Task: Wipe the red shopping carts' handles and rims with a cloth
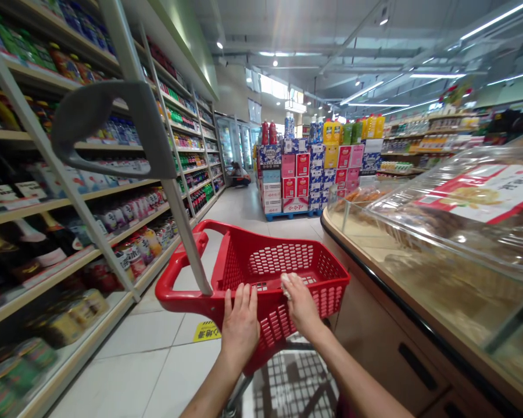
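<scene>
A red plastic shopping cart basket (283, 249) with slotted walls stands side-on in front of me. My left hand (242, 316) rests on its near rim, fingers together and laid over the edge. Further right on the same rim, my right hand (300, 302) presses a crumpled white cloth or tissue (286, 281), its fingers closed around it. A grey upright with a looped handle (108, 130) rises from the cart's left end. Below the basket shows a metal wire rack (294, 380). Inside the basket I see only bare red plastic.
Drink shelves (126, 232) line the left side. At right, a display counter (375, 307) with a clear food package (462, 197) stands close to the cart. Stacked drink cartons (296, 180) are ahead. A person (239, 174) crouches far down the aisle. A yellow sticker (207, 331) marks the floor.
</scene>
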`<state>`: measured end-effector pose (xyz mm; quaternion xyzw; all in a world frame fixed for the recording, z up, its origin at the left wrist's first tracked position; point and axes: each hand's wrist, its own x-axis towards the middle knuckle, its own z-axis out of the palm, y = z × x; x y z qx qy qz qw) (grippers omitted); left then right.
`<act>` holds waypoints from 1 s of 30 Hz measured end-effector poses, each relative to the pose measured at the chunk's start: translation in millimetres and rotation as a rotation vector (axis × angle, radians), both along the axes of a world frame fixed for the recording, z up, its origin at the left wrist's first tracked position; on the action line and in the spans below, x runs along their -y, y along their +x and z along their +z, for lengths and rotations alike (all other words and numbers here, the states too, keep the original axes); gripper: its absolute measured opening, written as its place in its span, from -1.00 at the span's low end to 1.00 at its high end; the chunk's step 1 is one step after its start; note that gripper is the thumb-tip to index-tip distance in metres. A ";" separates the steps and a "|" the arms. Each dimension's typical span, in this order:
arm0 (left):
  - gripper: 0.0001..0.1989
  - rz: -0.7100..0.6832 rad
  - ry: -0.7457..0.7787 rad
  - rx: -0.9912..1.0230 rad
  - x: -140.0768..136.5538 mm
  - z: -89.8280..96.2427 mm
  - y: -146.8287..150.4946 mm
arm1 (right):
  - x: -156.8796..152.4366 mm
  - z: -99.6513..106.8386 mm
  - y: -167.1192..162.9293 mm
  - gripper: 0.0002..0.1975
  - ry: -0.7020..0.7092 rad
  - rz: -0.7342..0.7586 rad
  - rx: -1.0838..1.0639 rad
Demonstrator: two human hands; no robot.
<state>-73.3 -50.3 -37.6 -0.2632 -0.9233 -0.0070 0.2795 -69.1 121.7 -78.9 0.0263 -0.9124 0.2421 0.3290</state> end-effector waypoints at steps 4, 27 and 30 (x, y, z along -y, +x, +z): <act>-0.45 -0.005 0.008 -0.010 0.8 1.5 0.3 | 25.3 2.1 3.8 -0.32 0.046 0.229 -0.086; -0.55 -0.082 0.329 -0.225 83.8 43.0 -23.3 | -11.2 -24.3 -5.0 -0.36 -0.074 0.071 -0.129; -0.58 0.081 0.452 -0.226 85.1 52.8 -33.6 | -13.9 -25.3 -11.4 -0.34 -0.089 0.095 -0.120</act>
